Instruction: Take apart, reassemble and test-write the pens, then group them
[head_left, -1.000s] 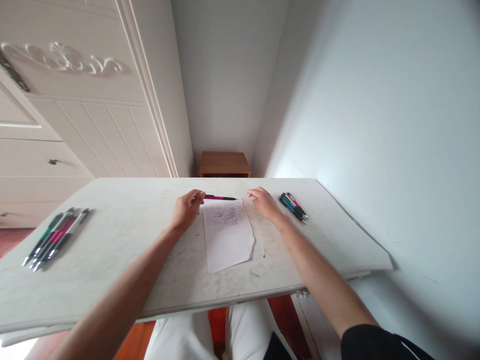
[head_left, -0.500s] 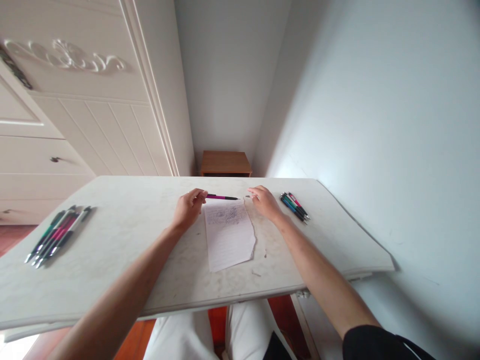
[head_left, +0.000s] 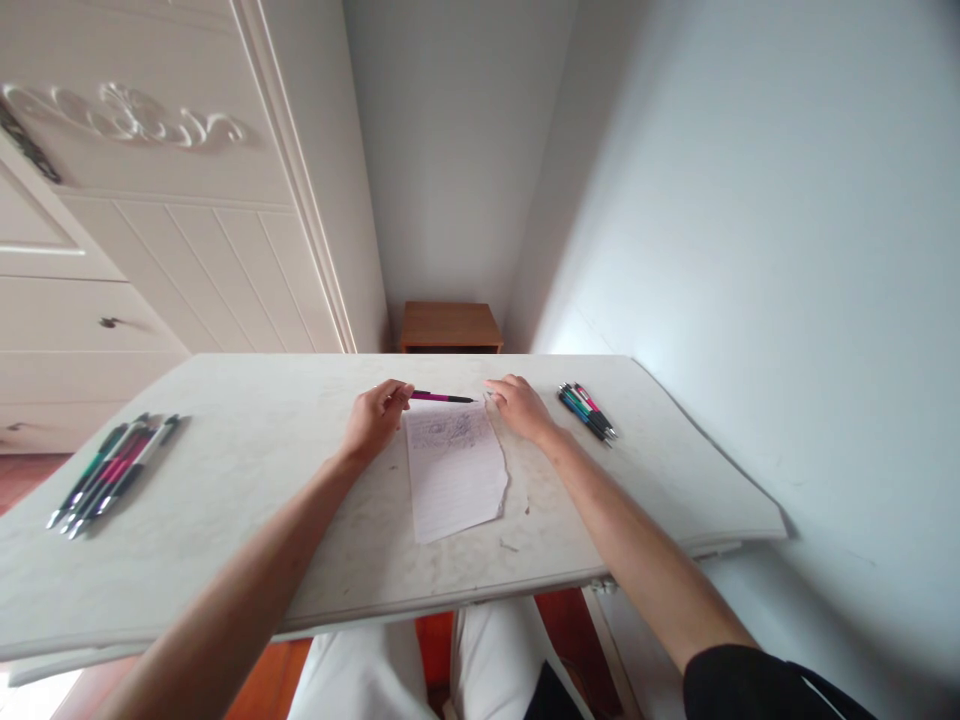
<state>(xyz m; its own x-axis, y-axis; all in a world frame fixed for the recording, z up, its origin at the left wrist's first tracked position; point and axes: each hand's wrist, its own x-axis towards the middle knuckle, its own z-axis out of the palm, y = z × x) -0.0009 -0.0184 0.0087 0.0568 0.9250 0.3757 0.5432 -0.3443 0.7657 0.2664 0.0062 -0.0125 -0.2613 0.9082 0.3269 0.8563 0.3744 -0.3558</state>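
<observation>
Pen (head_left: 446,397) partly hidden by left fingers (head_left: 396,393); scribbles (head_left: 450,430) (dense) too small to read.

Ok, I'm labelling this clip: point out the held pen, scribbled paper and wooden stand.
Held pen (head_left: 442,397), head view: visible barrel's middle.
Scribbled paper (head_left: 457,475), head view: sheet's middle, below the scribbles.
Wooden stand (head_left: 451,322), head view: top surface.

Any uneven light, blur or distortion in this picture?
Head view: light brightens the right wall, the back wall dimmer; head view: pens at far left look stretched and soft, the purple pen in the left hand crisper; head view: scribbles on the paper are unreadable.
</observation>
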